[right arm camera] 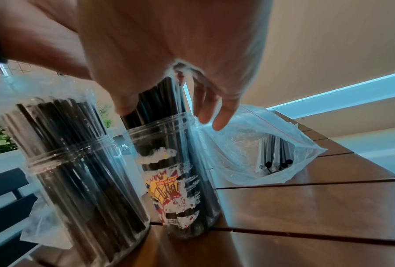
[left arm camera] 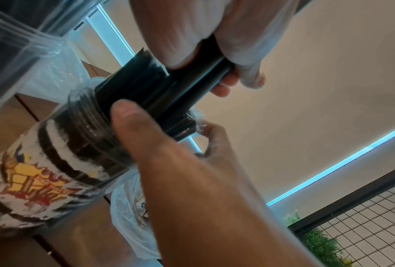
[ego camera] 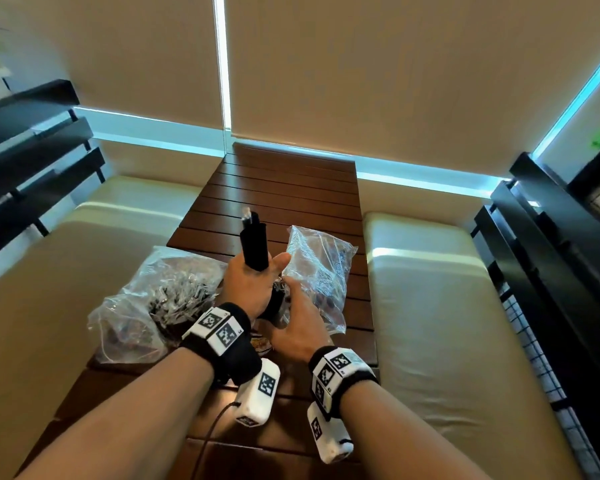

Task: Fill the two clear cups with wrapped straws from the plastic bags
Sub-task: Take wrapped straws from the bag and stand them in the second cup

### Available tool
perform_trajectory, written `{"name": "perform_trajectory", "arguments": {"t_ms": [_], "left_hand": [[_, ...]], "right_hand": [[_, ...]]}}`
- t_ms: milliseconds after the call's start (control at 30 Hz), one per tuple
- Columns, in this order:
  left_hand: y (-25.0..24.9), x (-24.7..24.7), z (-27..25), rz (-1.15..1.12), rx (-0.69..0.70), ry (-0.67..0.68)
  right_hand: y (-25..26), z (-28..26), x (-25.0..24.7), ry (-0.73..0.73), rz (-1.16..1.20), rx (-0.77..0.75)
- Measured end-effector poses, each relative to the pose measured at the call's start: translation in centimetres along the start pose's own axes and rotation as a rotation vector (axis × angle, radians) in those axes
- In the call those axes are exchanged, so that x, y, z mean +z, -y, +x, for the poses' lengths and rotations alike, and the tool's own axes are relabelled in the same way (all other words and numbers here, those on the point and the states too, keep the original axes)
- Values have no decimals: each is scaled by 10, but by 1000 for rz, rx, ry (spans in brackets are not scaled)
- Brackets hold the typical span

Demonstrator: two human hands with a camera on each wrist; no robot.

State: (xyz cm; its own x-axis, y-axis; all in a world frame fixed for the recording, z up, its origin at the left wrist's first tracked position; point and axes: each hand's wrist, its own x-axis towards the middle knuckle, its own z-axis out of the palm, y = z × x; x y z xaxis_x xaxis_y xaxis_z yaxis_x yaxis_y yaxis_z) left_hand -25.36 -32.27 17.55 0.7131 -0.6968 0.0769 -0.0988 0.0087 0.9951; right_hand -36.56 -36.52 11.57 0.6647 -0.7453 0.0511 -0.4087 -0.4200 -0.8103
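Two clear cups stand on the slatted wooden table [ego camera: 291, 188]: a plain cup [right arm camera: 77, 173] packed with black wrapped straws, and just beside it a printed cup [right arm camera: 180, 180] carrying a yellow, red and white label, partly filled. Two clear plastic bags lie on the table next to the printed cup: one crumpled bag [ego camera: 146, 299] on the plain cup's side, and one zip bag [right arm camera: 267, 148] with a red seal line on the opposite side, holding a few straws. The straw bundle [ego camera: 255, 247] is black, glossy and tightly grouped; its lower ends sit inside the printed cup's threaded mouth. The left hand [ego camera: 253, 282] grasps this bundle above the cup, fingers wrapped around it. The right hand [ego camera: 298, 327] is at the printed cup's rim, thumb [left arm camera: 132, 126] on the neck, fingers [right arm camera: 217, 112] loosely extended beside the straws.
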Motion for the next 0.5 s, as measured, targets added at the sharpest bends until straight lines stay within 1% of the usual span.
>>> {"name": "perform_trajectory", "arguments": {"t_ms": [67, 133, 200, 333, 500], "left_hand": [[2, -1, -1, 3, -17, -15], [4, -1, -3, 17, -26, 4], [0, -2, -3, 17, -22, 11], [1, -7, -2, 20, -25, -28], [9, -3, -2, 106, -1, 4]], "right_hand": [[3, 2, 3, -70, -19, -8], [6, 5, 8, -94, -28, -10], [10, 10, 10, -87, -48, -11], [12, 19, 3, -72, -101, -3], [10, 21, 0, -57, -88, -27]]}}
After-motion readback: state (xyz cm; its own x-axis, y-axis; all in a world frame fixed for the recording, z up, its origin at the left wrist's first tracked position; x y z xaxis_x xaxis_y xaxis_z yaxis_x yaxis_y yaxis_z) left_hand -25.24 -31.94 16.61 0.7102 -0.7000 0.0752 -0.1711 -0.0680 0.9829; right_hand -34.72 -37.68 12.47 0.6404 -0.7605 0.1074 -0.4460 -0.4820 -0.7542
